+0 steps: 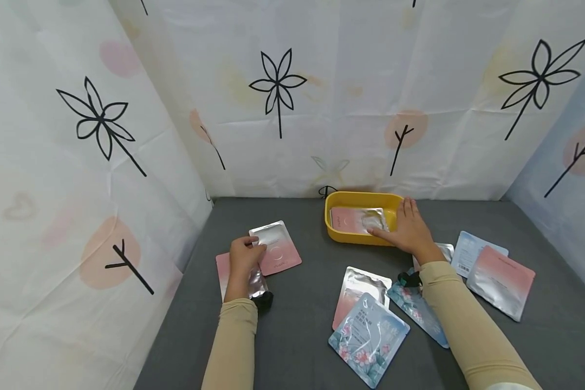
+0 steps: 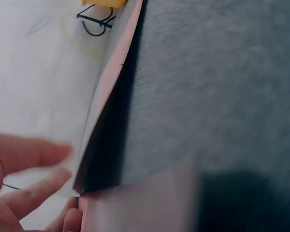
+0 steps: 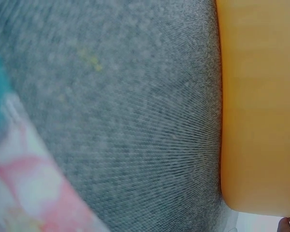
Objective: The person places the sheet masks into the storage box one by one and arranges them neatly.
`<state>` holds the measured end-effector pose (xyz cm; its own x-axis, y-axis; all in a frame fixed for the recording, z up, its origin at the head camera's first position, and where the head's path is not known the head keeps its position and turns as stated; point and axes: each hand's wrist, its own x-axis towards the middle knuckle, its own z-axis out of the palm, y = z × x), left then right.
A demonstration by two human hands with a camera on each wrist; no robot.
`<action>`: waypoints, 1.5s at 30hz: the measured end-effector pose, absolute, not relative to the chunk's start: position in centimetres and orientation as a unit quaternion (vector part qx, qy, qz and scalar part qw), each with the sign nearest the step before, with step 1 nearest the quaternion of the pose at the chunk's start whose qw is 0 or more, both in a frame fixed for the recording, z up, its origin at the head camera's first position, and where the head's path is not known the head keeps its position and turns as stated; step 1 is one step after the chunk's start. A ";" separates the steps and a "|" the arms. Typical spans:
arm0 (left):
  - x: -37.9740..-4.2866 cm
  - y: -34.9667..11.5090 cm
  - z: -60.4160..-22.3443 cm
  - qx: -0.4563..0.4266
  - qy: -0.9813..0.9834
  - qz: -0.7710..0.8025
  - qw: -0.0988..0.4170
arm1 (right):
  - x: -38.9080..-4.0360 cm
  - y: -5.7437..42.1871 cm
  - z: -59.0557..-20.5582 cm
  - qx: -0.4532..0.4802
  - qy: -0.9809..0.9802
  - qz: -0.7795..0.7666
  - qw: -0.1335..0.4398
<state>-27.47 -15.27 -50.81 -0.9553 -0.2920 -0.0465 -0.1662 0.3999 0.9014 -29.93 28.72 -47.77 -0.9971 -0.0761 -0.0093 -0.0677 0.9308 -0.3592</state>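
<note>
My left hand is over the overlap of two pink-and-silver face mask sachets. Its fingertips are at the left edge of the upper sachet; the lower sachet is partly under the hand. In the left wrist view, a gap shows between thumb and finger, with the sachet edge just beyond them. My right hand rests on the front right of a yellow tray, fingers fairly straight along the rim. A pink-and-silver sachet lies inside, near the right thumb.
Front centre, a blue floral sachet overlaps a pink-and-silver one. Another blue sachet lies under the right forearm. At right, a pink sachet overlaps a pale blue one. Printed cloth stands behind the grey table.
</note>
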 end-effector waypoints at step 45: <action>-28.1 -15.4 -50.6 0.072 -0.844 -0.531 0.026 | -30.2 28.4 -47.7 -0.026 0.983 -0.181 0.020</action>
<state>-28.05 -15.41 -50.62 -0.9884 -0.1483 -0.0328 -0.0937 0.4252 0.9002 -30.19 28.44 -47.74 -0.9979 -0.0584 -0.0297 -0.0440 0.9330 -0.3571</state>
